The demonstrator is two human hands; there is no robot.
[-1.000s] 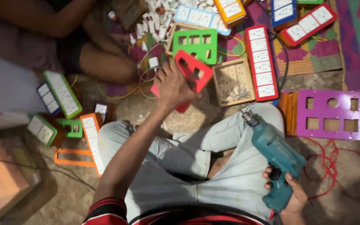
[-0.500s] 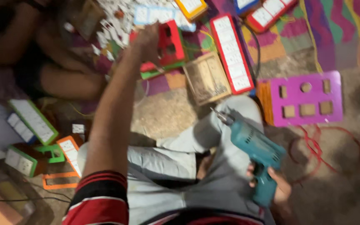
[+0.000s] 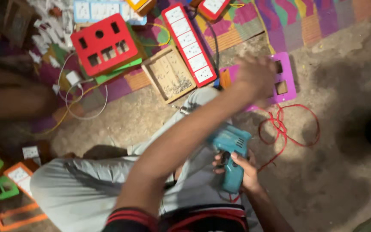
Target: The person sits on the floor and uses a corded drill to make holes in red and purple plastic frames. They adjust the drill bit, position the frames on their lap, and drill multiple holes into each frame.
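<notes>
My left hand (image 3: 256, 75) is stretched across my body to the right and is blurred. It lies over the left part of a purple plastic panel with cut-outs (image 3: 285, 81) on the ground; whether it grips the panel is not visible. My right hand (image 3: 243, 172) rests at my lap, closed around the handle of a teal electric drill (image 3: 230, 148) whose tip points up-left by my knee. A red panel with cut-outs (image 3: 104, 43) lies on a green panel (image 3: 119, 71) on the mat at the upper left, with no hand on it.
An open wooden box of screws (image 3: 168, 73) and a long red switch strip (image 3: 190, 43) lie ahead of my knees. A loose red wire (image 3: 288, 126) curls on the ground at the right. Another person's leg (image 3: 9, 96) is at the left, with orange and green frames (image 3: 11, 189) below it.
My left hand has let go of the red panel, which now lies on the green one, and has swung right to the purple panel. The view has shifted right. The drill stays in my right hand.
</notes>
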